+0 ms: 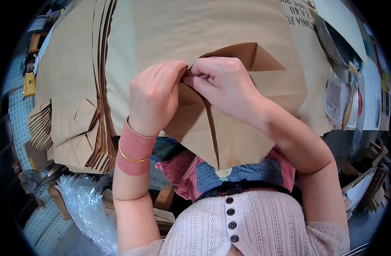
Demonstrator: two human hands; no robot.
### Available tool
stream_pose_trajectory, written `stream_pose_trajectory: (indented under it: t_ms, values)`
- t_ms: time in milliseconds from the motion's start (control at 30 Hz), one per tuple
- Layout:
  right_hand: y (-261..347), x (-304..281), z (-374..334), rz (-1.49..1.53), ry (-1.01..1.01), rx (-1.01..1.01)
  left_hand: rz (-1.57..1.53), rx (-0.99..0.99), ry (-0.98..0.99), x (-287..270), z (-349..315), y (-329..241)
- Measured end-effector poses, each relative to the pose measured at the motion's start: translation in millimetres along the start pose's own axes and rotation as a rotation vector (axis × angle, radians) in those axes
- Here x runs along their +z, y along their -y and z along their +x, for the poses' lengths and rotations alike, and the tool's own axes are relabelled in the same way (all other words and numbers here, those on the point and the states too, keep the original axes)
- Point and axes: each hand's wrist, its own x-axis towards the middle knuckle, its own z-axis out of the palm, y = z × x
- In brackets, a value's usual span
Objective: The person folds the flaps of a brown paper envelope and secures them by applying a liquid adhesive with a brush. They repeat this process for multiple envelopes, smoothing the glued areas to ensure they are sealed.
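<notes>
Stack (71, 123) of folded brown paper bags sits at left on the worktop, edges fanned, two diamond-shaped bottom folds facing up. Flat brown sheet (204, 30) covers the worktop centre; dark print sits on its upper right corner, partly cut off by the rim. Yellow tag (29, 84) hangs at far left beside a white pegboard (17, 119). Bubble wrap (86, 205) lies low at left, under the worktop edge. Clear plastic wrappers (337, 100) lie at right, with coloured items beyond them too small to tell.

Bag (229, 128) in work lies centre, over the near worktop edge, its pointed end toward the person. One darker flap stands up behind the right hand.

Left hand (153, 96): fingers curled tight, tips pinching the paper fold at the crease. Pink wristband and a gold bangle (133, 158) sit on that wrist.

Right hand (223, 83): fingers curled narrow, thumb and forefinger pinching the same fold. Knuckles of both hands are just touching. Fold lies between the two sets of fingertips; centre crease of the bag runs down from that point.
</notes>
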Motion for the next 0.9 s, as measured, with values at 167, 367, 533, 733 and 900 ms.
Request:
stream_pose_trajectory:
  t_ms: [167, 367, 533, 733, 900]
  values:
    - [3.8, -2.9, -5.5, -0.076, 0.021, -0.029, -0.172, -0.079, -0.043, 10.2, -5.3, 4.8]
    - [6.2, -28.1, -25.4, -0.386, -0.266, -0.418, -0.35, -0.199, -0.05, 6.3, -5.3, 1.9]
    - [8.9, -36.8, -24.4, -0.566, -0.291, -0.553, -0.325, -0.158, -0.042, 6.8, -8.6, 3.9]
    - [15.4, -40.6, -12.3, -0.545, -0.21, -0.456, -0.327, -0.144, -0.065, 7.0, -10.5, 2.4]
    - [16.1, -38.0, -8.4, -0.527, -0.156, -0.351, -0.318, -0.12, -0.082, 9.4, -10.5, 2.1]
